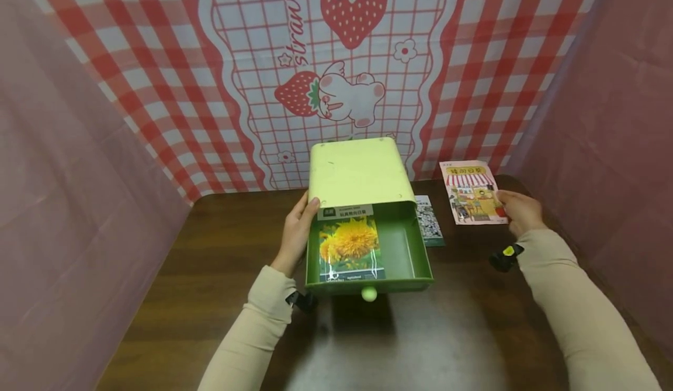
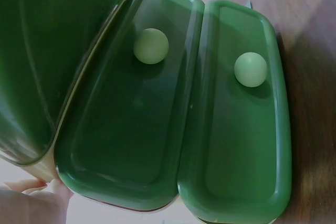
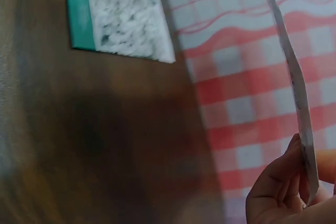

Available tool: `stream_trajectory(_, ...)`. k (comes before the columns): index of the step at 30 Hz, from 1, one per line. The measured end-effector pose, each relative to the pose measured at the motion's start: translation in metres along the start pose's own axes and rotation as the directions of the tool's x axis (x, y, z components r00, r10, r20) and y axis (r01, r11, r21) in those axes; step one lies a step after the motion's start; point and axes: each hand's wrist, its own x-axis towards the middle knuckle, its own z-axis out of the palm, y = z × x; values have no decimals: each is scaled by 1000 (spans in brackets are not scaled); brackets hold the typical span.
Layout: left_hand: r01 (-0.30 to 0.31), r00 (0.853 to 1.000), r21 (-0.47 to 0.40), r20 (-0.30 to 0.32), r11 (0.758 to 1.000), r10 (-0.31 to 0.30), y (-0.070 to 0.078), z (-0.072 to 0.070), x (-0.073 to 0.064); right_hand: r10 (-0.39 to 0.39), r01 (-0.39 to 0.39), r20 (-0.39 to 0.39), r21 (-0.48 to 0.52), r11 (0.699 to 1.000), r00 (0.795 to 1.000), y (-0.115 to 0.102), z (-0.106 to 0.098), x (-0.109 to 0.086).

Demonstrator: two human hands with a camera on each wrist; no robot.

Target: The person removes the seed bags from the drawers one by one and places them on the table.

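Observation:
A small drawer cabinet (image 1: 360, 172) with a pale yellow-green shell has its top drawer (image 1: 402, 251) pulled out. A seed packet with yellow flowers (image 1: 349, 245) lies in the drawer's left part. My left hand (image 1: 295, 233) rests against the cabinet's left side, thumb at the front edge. In the left wrist view, two lower drawer fronts (image 2: 126, 124) with round knobs are closed. My right hand (image 1: 520, 210) pinches a pink illustrated packet (image 1: 470, 195) by its right edge, held up right of the cabinet. The right wrist view shows this packet (image 3: 294, 77) edge-on between thumb and fingers.
A packet with white flowers and a green band (image 1: 431, 221) lies on the dark wooden table (image 1: 221, 274), just right of the cabinet. A red-and-white checked strawberry cloth (image 1: 336, 58) hangs behind the table. Pink curtains (image 1: 604, 145) stand on both sides.

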Motion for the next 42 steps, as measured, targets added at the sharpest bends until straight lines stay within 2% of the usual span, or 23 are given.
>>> stream_trajectory(5,-2,1000,9,11,1000,1,0,1,0,0,-4,-99,-39,999,995,25,4,16)
stream_trajectory(9,-8,1000,5,17,1000,8,0,2,1,-25,2,-148,-151,989,989,42,10,23)
stream_trajectory(14,-4,1000,2,19,1000,4,0,2,1,-76,17,-202,-279,960,976,59,14,25)
stream_trajectory(18,0,1000,-1,20,1000,0,0,1,0,-90,10,-231,-327,945,969,66,17,25)
stream_trajectory(25,2,1000,-7,10,1000,-2,0,1,0,-94,11,-261,-303,953,961,68,25,25)
stream_trajectory(28,-1,1000,-3,9,1000,1,-1,0,0,-115,22,-246,-353,935,962,68,27,24)
stream_trajectory(30,-3,1000,2,8,1000,3,-2,-1,0,-133,33,-224,-404,914,965,68,27,24)
stream_trajectory(32,-2,1000,2,7,1000,2,-3,-1,0,-146,36,-197,-473,880,969,68,27,23)
stream_trajectory(35,1,1000,1,6,1000,-1,-3,-1,0,-171,53,-141,-602,797,975,68,27,23)
stream_trajectory(39,3,1000,-6,7,1000,-3,-3,-1,0,-196,82,-65,-751,655,978,67,28,19)
stream_trajectory(42,4,1000,-14,9,1000,-4,-2,0,0,-197,93,-30,-804,587,980,66,29,18)
